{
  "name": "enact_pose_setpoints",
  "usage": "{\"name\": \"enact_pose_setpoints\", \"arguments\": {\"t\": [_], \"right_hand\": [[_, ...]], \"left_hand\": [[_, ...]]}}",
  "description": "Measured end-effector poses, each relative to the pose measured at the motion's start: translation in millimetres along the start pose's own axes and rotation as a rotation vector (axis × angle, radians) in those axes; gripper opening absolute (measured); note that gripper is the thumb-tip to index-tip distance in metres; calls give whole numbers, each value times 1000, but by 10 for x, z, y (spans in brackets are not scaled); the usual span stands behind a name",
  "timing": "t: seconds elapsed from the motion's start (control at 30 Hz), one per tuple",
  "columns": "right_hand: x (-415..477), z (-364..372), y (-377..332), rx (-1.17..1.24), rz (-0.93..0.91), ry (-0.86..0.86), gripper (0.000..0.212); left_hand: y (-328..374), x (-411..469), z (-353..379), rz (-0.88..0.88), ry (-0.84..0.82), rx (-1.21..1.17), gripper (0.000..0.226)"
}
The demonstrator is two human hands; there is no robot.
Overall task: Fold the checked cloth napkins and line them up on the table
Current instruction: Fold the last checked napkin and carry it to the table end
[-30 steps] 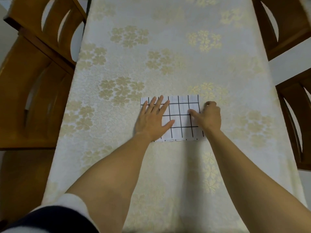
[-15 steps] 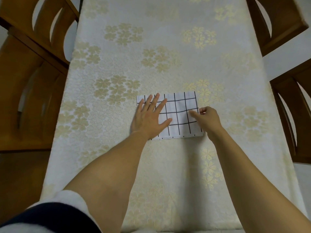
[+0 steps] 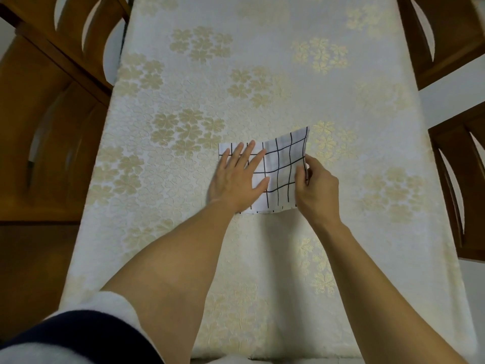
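One white napkin with a black grid (image 3: 283,164) lies folded in the middle of the table. My left hand (image 3: 236,179) presses flat on its left half, fingers spread. My right hand (image 3: 313,186) pinches the napkin's right edge between thumb and fingers and holds that side raised off the cloth, so the far right corner stands up and curls. The near edge of the napkin still lies on the table.
The table (image 3: 262,74) is covered by a cream cloth with gold flower clusters. Wooden chairs stand at the left (image 3: 47,106), at the far right (image 3: 441,35) and at the right edge (image 3: 462,185).
My right hand went from pressing on the napkin's right part to pinching its right edge and lifting it. The left hand stayed flat on the left half.
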State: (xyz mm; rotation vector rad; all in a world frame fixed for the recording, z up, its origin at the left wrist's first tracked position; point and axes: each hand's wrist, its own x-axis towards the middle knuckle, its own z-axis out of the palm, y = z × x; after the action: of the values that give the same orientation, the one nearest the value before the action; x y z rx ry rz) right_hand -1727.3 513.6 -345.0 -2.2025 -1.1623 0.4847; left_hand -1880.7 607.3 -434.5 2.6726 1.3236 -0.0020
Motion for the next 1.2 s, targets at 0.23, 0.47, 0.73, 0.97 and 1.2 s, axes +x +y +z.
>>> {"name": "enact_pose_setpoints", "arguments": {"t": [0.23,0.47,0.73,0.97,1.2], "right_hand": [[-23,30,-126,-11,-35,-32,41],[-98,140,-388,-35,-132,-70,43],[-209,679,-701,-216,-214,-148,50],[-280,754,-351,-174,-340,-276,57],[-207,832,129,-234,-342,-215,57]], "left_hand": [[-1,-7,-67,19,-60,2,72],[-122,-39,-494,-241,201,-811,44],[-420,-107,-685,-492,53,-1108,48],[-567,-117,-577,-660,-20,-1162,48],[-523,-148,-536,-635,41,-1073,12]]}}
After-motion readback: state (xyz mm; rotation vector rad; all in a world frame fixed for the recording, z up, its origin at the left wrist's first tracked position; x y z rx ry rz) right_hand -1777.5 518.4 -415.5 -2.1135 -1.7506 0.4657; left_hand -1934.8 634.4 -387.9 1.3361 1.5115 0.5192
